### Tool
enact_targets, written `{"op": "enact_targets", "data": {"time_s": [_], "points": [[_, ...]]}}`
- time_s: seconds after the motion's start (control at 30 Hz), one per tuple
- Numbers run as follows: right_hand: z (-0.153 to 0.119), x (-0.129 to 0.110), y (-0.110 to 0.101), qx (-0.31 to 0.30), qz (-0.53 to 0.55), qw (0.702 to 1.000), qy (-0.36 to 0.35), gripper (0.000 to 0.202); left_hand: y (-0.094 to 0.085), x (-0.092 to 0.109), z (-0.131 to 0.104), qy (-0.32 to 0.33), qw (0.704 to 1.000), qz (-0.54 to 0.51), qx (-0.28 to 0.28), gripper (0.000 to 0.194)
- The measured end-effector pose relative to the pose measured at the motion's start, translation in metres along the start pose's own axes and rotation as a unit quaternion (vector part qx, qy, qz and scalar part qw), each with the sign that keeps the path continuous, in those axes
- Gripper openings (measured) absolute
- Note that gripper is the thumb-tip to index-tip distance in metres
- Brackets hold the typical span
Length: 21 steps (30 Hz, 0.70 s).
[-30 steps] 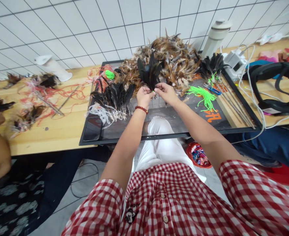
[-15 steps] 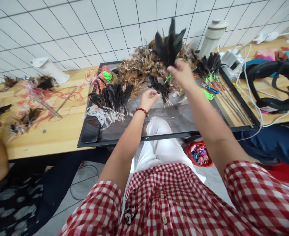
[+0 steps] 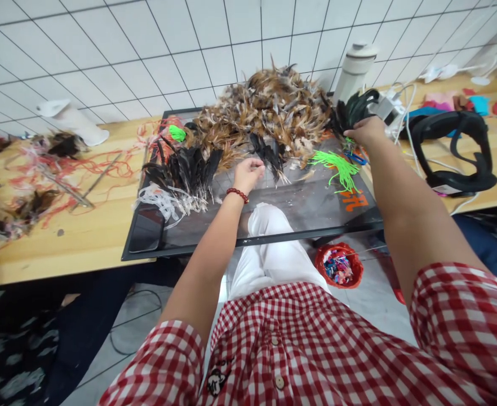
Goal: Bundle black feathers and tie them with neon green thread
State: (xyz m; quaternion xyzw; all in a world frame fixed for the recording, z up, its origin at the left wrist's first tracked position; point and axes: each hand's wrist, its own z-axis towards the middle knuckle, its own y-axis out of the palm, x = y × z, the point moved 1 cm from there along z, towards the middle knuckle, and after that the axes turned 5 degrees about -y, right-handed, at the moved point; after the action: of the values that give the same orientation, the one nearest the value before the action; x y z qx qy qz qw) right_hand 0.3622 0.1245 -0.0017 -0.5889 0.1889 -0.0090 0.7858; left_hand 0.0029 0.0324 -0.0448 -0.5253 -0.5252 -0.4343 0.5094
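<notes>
At the right end of the dark tray, my right hand is closed round the base of a bunch of dark green-black feathers. More dark feathers lie beside it. My left hand hovers over the middle of the tray, its fingertips pinched together; anything between them is too small to make out. Just right of those fingertips lies a small bunch of black feathers. Bright green strings are spread near my right hand. A blue-handled tool is partly hidden by that hand.
A large heap of brown feathers fills the tray's back. Black feathers, white strips and a phone occupy its left side. A bottle, charger and black headgear stand right. Below is a red basket.
My right hand has carried the dark feather bunch rightward and down from above the brown heap. The green strings now lie spread on the tray. My left hand has barely moved.
</notes>
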Motion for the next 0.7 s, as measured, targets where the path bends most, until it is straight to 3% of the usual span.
{"op": "enact_targets", "data": {"time_s": [0.1, 0.2, 0.37, 0.47, 0.53, 0.63, 0.7], "points": [[0.000, 0.004, 0.007, -0.042, 0.045, 0.997, 0.045, 0.048, 0.000, -0.001, 0.000, 0.000, 1.000, -0.002, -0.003, 0.010], [0.000, 0.006, -0.003, -0.038, 0.051, 0.998, 0.022, 0.046, 0.000, -0.002, 0.002, 0.005, 1.000, 0.002, -0.006, 0.010], [-0.002, -0.008, -0.036, 0.098, 0.141, 0.985, 0.023, 0.035, 0.001, -0.005, 0.004, 0.015, 1.000, 0.010, -0.004, 0.009], [-0.016, -0.045, -0.051, 0.125, 0.207, 0.969, -0.057, 0.029, 0.002, -0.005, 0.004, 0.019, 1.000, 0.008, -0.005, 0.010], [-0.035, -0.084, -0.055, 0.110, 0.261, 0.944, -0.166, 0.024, 0.002, -0.005, 0.003, 0.021, 1.000, 0.009, -0.005, 0.010], [-0.077, -0.153, -0.048, -0.008, 0.271, 0.903, -0.333, 0.018, 0.003, -0.002, 0.003, 0.022, 1.000, 0.013, -0.002, 0.011], [-0.110, -0.199, -0.037, -0.073, 0.242, 0.856, -0.451, 0.017, 0.003, 0.001, 0.003, 0.032, 0.999, 0.039, 0.011, 0.012]]}}
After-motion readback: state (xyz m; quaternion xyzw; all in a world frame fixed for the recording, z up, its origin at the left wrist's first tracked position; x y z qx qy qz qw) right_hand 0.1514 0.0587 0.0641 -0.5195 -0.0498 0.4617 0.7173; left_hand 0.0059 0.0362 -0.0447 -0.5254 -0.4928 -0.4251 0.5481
